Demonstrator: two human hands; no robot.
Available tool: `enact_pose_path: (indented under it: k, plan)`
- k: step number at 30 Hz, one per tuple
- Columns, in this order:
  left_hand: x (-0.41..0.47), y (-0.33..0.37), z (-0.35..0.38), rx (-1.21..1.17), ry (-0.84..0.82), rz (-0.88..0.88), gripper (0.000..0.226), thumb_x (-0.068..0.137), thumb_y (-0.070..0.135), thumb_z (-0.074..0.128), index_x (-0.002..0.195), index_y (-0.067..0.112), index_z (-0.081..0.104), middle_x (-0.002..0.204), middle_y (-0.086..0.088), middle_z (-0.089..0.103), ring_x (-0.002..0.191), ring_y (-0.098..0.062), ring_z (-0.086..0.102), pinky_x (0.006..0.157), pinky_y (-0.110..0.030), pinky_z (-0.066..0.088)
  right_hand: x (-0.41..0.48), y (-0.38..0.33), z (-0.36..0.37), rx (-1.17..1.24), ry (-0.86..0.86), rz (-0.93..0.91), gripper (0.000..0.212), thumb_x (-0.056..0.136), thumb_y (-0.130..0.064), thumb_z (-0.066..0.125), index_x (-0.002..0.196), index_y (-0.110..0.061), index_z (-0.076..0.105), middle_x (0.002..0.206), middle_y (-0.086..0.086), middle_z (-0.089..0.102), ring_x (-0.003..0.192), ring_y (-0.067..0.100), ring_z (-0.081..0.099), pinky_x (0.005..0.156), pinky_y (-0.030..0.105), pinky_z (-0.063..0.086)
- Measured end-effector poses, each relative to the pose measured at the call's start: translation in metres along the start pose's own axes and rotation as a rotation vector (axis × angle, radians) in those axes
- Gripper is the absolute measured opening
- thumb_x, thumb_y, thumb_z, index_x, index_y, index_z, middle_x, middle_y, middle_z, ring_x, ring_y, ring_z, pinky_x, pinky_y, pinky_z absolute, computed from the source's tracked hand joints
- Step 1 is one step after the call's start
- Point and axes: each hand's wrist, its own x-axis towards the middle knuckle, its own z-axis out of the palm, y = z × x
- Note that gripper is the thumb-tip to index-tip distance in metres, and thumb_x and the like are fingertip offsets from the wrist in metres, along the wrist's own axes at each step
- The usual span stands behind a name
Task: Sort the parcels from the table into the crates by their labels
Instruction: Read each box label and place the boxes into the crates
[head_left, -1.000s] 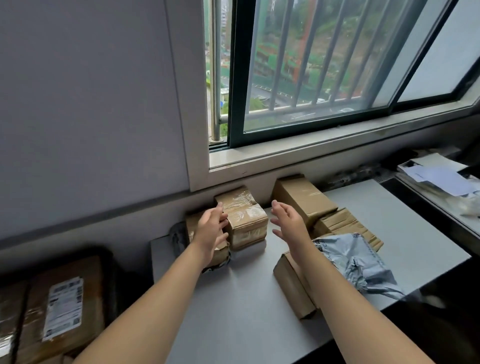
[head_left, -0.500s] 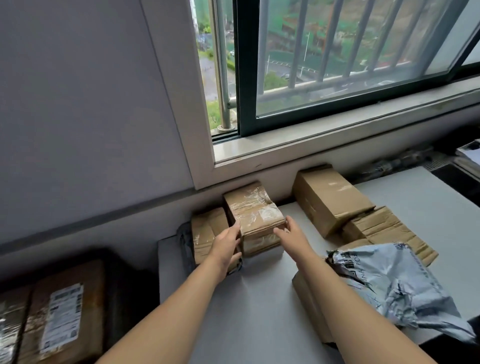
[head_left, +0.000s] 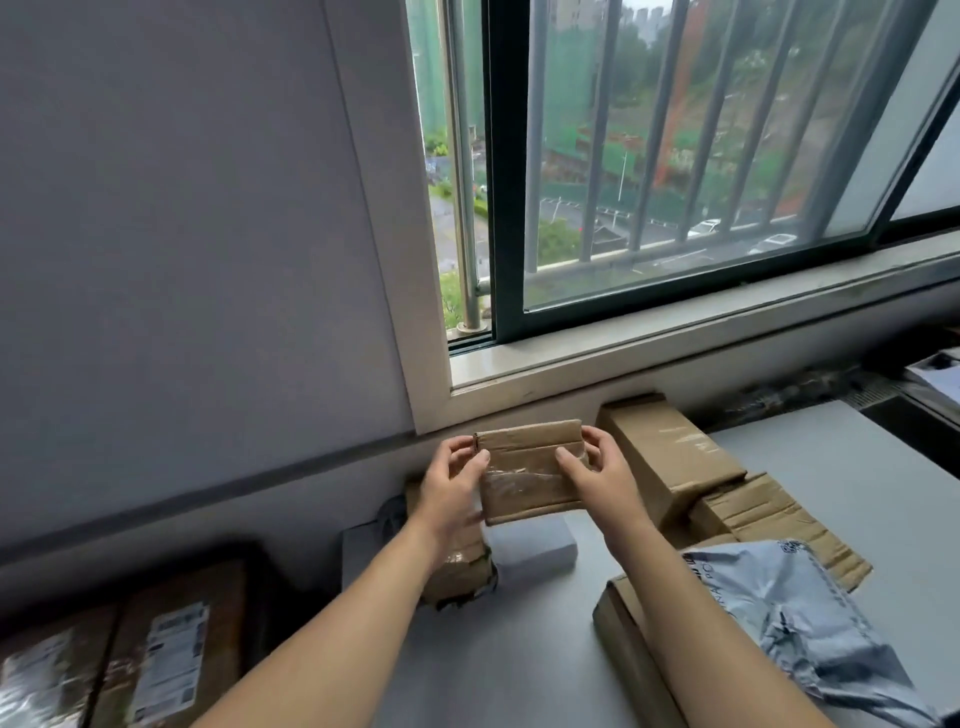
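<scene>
Both hands are holding one small brown parcel (head_left: 530, 467) in the air, just above the worktop (head_left: 519, 649) and near the wall under the window. The left hand (head_left: 452, 488) is gripping its left end and the right hand (head_left: 597, 478) its right end. So each grip is closed on the parcel, with the thumbs pressing on the front face.

That face is showing only shiny tape and no label. I think the main danger is choosing a wrong crate if the label is not read first. The tape is probably slippery, so during turning the parcel could slip out and fall on the taped box (head_left: 457, 566) below. The left forearm is crossing over this box, which is sitting near the worktop's left edge, and could push it off toward the dark crate (head_left: 166, 639).
</scene>
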Motion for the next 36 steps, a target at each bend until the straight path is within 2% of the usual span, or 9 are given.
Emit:
enact_pose_path:
  k: [4, 11, 14, 19, 22, 25, 28, 32, 36]
  plan:
    - [-0.013, 0.04, -0.014, -0.028, -0.054, 0.186, 0.027, 0.099, 0.018, 0.064, 0.118, 0.034, 0.053, 0.132, -0.002, 0.053, 0.11, -0.018, 0.063, 0.073, -0.027, 0.059, -0.023, -0.048, 0.017, 0.1, -0.02, -0.152, 0.04, 0.095, -0.016, 0.07, 0.128, -0.031, 0.052, 0.128, -0.005, 0.06, 0.119, 0.017, 0.06, 0.094, 0.037, 0.057]
    - [-0.048, 0.121, -0.072, 0.076, -0.181, 0.49, 0.065, 0.097, 0.014, 0.065, 0.134, 0.062, 0.043, 0.14, 0.001, 0.054, 0.125, -0.019, 0.061, 0.098, -0.039, 0.057, -0.063, -0.133, 0.064, 0.165, -0.079, -0.416, 0.057, 0.094, -0.007, 0.069, 0.141, -0.027, 0.046, 0.133, -0.006, 0.055, 0.12, 0.014, 0.058, 0.09, 0.03, 0.059]
    - [-0.07, 0.144, -0.117, 0.178, -0.17, 0.618, 0.069, 0.091, 0.015, 0.073, 0.14, 0.052, 0.039, 0.144, -0.006, 0.049, 0.129, -0.025, 0.056, 0.096, -0.046, 0.058, -0.087, -0.157, 0.101, 0.183, -0.099, -0.497, 0.063, 0.094, -0.005, 0.068, 0.146, -0.03, 0.043, 0.138, -0.001, 0.054, 0.12, 0.017, 0.059, 0.088, 0.029, 0.058]
    - [-0.116, 0.171, -0.214, 0.214, -0.104, 0.741, 0.073, 0.084, 0.02, 0.083, 0.138, 0.039, 0.038, 0.135, 0.005, 0.055, 0.117, -0.008, 0.06, 0.086, -0.023, 0.057, -0.142, -0.19, 0.193, 0.17, -0.157, -0.621, 0.058, 0.093, -0.013, 0.071, 0.142, -0.03, 0.044, 0.135, -0.006, 0.057, 0.113, 0.003, 0.061, 0.084, 0.017, 0.055]
    - [-0.141, 0.182, -0.29, 0.238, -0.035, 0.773, 0.072, 0.083, 0.027, 0.084, 0.137, 0.039, 0.038, 0.129, 0.005, 0.061, 0.11, -0.01, 0.066, 0.09, -0.038, 0.06, -0.176, -0.204, 0.255, 0.226, -0.233, -0.616, 0.052, 0.096, -0.031, 0.061, 0.145, -0.02, 0.047, 0.136, 0.003, 0.061, 0.117, 0.01, 0.065, 0.09, 0.023, 0.055]
    - [-0.167, 0.191, -0.361, 0.128, -0.023, 0.757, 0.076, 0.075, 0.03, 0.088, 0.136, 0.036, 0.043, 0.122, 0.0, 0.066, 0.11, -0.028, 0.067, 0.09, -0.058, 0.057, -0.209, -0.219, 0.305, 0.316, -0.339, -0.573, 0.036, 0.109, -0.021, 0.04, 0.144, -0.016, 0.046, 0.129, -0.001, 0.063, 0.105, 0.001, 0.067, 0.086, 0.019, 0.056]
    - [-0.194, 0.199, -0.42, -0.019, -0.061, 0.765, 0.067, 0.071, 0.016, 0.084, 0.127, 0.03, 0.05, 0.105, 0.007, 0.069, 0.096, -0.022, 0.07, 0.082, -0.052, 0.057, -0.228, -0.23, 0.339, 0.266, -0.321, -0.58, 0.039, 0.104, -0.012, 0.049, 0.142, -0.02, 0.048, 0.129, -0.001, 0.062, 0.105, 0.002, 0.065, 0.088, 0.021, 0.054]
    - [-0.228, 0.213, -0.485, -0.165, -0.187, 0.685, 0.073, 0.07, 0.009, 0.084, 0.131, 0.027, 0.05, 0.119, -0.007, 0.058, 0.101, -0.026, 0.065, 0.074, -0.043, 0.059, -0.242, -0.247, 0.363, 0.149, -0.298, -0.544, 0.057, 0.094, -0.031, 0.067, 0.146, -0.022, 0.047, 0.139, -0.001, 0.057, 0.124, 0.017, 0.058, 0.098, 0.035, 0.05]
    - [-0.253, 0.221, -0.532, -0.195, -0.356, 0.631, 0.09, 0.059, 0.018, 0.097, 0.137, 0.028, 0.052, 0.128, -0.01, 0.057, 0.109, -0.032, 0.064, 0.08, -0.049, 0.056, -0.255, -0.267, 0.378, 0.18, -0.537, -0.417, 0.103, 0.06, -0.072, 0.083, 0.145, -0.025, 0.051, 0.135, 0.009, 0.064, 0.116, 0.022, 0.063, 0.099, 0.049, 0.052]
